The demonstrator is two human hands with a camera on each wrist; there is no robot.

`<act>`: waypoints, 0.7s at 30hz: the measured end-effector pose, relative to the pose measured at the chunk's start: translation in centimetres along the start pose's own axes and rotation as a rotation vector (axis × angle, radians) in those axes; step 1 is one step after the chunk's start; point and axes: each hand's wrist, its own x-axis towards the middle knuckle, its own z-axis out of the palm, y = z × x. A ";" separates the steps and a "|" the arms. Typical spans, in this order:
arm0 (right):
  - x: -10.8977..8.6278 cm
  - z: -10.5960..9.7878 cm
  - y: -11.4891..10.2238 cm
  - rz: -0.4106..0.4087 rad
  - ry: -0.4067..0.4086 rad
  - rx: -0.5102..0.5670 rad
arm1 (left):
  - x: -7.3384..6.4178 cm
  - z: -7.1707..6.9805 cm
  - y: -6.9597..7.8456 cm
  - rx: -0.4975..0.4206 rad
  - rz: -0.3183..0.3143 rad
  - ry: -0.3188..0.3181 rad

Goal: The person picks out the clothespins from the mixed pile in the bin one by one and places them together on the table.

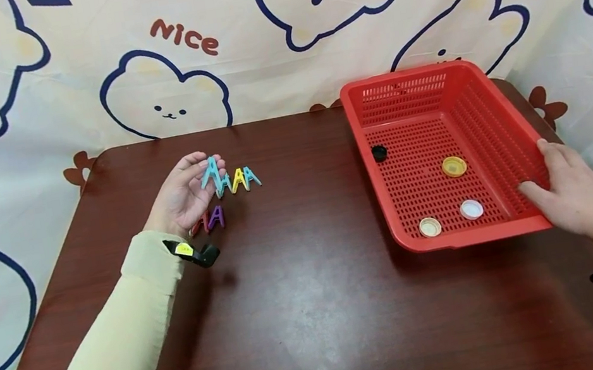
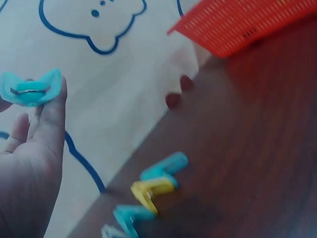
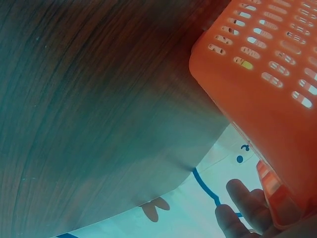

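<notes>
While the left hand (image 1: 183, 195) pinches a turquoise plastic clothes peg (image 1: 209, 172) at frame left,
the right hand (image 1: 576, 194) grips the red perforated plastic basket's (image 1: 499, 116) rim at right.

"Nice" in red, twice on backdrop cloth (image 1: 267, 68)

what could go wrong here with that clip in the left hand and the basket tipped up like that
1. The left hand pinches the light blue clip only at its fingertips, above the row of clips; if it slips, it could knock them over.
2. The right hand holds the red basket by its right wall, and it looks tilted, so the bottle caps inside may slide or roll toward the low side.
</notes>
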 end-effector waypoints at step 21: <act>0.0 -0.1 0.0 -0.014 0.000 -0.009 | 0.3 -2.2 -1.3 0.857 -0.098 0.203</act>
